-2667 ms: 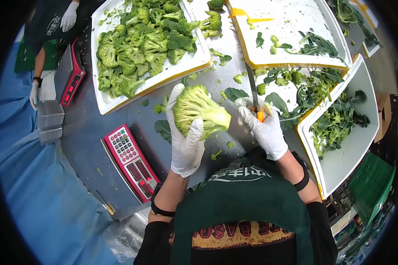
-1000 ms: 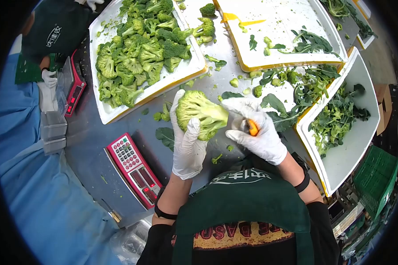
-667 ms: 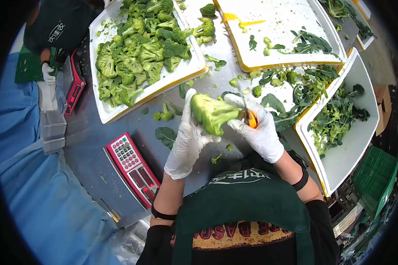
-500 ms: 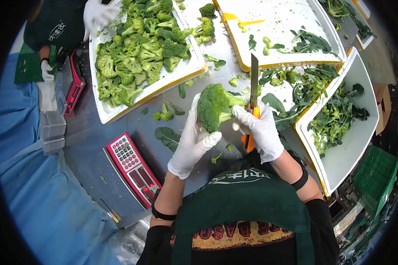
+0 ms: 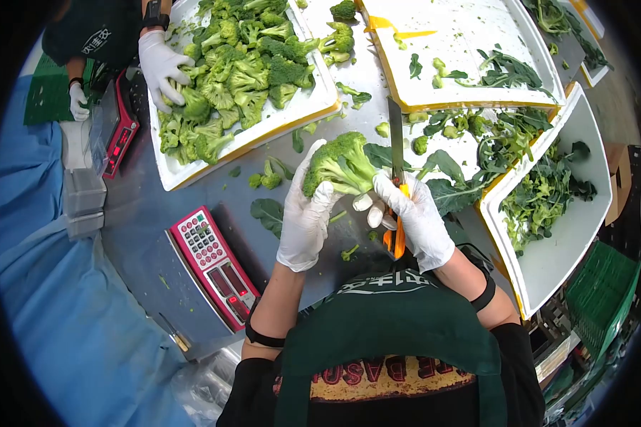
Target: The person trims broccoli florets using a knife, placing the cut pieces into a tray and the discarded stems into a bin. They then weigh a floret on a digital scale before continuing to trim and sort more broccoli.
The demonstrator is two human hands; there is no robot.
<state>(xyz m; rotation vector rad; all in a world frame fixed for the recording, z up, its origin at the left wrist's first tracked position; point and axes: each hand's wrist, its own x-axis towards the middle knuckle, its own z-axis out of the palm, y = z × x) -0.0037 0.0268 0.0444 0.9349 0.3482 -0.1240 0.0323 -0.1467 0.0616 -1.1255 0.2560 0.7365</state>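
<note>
Gripping the broccoli (image 5: pixel 338 165) crown-up with the left hand (image 5: pixel 305 217), stem toward the right hand (image 5: pixel 414 217), whose fingers close on the knife (image 5: pixel 396 178), now drawn out of the stem with blade pointing away; a cut judged finished.

Bright, even overhead light through a fisheye lens.

The picture sits in a round frame with black corners; straight edges bow toward the rim. The white trays (image 5: pixel 434 43) glare slightly and lose surface detail, while the metal desk (image 5: pixel 192 192) shows a dull sheen. Shadows are soft and short. The centre is sharp; the edges smear and darken.
</note>
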